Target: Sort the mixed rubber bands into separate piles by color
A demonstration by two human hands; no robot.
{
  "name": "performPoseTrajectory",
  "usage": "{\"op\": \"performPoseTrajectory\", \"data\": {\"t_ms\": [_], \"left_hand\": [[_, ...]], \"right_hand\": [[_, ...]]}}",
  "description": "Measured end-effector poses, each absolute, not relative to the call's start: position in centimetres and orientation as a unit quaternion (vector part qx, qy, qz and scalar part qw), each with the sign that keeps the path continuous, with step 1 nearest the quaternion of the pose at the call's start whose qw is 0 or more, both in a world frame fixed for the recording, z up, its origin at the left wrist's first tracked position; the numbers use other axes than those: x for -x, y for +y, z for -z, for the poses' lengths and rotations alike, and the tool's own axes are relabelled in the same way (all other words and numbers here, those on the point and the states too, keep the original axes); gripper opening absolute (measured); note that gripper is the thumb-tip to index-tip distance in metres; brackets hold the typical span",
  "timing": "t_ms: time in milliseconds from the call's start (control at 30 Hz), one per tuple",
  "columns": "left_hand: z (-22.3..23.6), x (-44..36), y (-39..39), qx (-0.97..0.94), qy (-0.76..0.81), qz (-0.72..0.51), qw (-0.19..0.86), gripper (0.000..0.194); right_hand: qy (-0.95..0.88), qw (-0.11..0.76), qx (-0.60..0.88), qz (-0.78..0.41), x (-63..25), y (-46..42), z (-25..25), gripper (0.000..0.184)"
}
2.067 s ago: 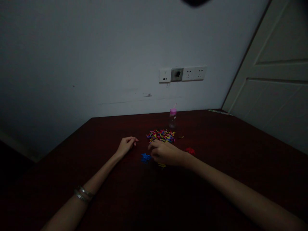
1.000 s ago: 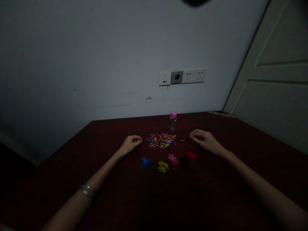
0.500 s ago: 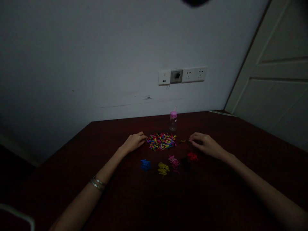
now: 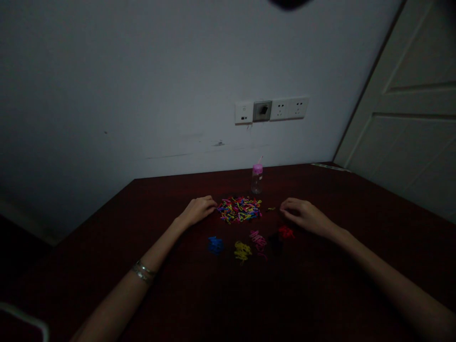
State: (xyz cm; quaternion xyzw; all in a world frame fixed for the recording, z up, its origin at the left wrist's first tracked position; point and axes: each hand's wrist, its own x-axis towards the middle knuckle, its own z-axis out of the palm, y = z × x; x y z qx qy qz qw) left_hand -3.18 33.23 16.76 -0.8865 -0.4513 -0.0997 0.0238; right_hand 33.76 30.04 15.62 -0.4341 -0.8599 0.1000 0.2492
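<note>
A mixed heap of small coloured rubber bands [image 4: 239, 209] lies on the dark red table. My left hand [image 4: 199, 209] rests palm down at the heap's left edge, its fingers loosely extended, with nothing visible in them. To the right of the heap, my right hand [image 4: 301, 213] rests on its side; a dark gap shows between its thumb and curved fingers. Near those fingertips lies a small yellowish band [image 4: 270, 209]. Closer to me are separate piles: blue bands [image 4: 215, 244], yellow bands [image 4: 242, 251], pink bands [image 4: 258, 240], a dark, hardly visible pile [image 4: 275, 241] and red bands [image 4: 286, 232].
A clear bottle [image 4: 256, 183] with a pink lid and a straw stands behind the heap. Behind the table [image 4: 171, 190] is a pale wall with a row of sockets [image 4: 270, 110]. A panelled door [image 4: 409, 133] is at the right. The scene is dim.
The view has shifted very slightly. Both hands and the bands stay in the same places.
</note>
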Motion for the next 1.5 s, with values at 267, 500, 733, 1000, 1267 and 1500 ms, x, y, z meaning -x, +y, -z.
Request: {"op": "performPoseTrajectory", "data": {"t_ms": [267,500,733,1000,1267,1500], "left_hand": [[-16.6,3.2,33.1,0.886,-0.454,0.086,0.032,0.026],[-16.4,3.3,33.2,0.885,-0.455,0.092,0.028,0.025],[-16.3,3.3,33.2,0.887,-0.452,0.092,0.024,0.025],[-16.3,3.7,33.3,0.888,-0.449,0.090,0.036,0.025],[-16.7,4.3,33.4,0.881,-0.458,0.116,0.021,0.025],[-17.2,4.3,33.4,0.876,-0.459,0.150,0.010,0.024]], "right_hand": [[-0.863,0.239,0.433,-0.101,-33.5,29.8,-15.9,0.022],[-0.862,0.236,0.439,-0.094,-33.5,29.7,-15.9,0.021],[-0.863,0.236,0.435,-0.100,-33.5,29.6,-16.0,0.021],[-0.864,0.237,0.432,-0.102,-33.4,29.6,-15.9,0.022],[-0.864,0.233,0.436,-0.096,-33.5,29.8,-15.7,0.022],[-0.865,0.241,0.430,-0.092,-33.4,29.7,-15.8,0.023]]}}
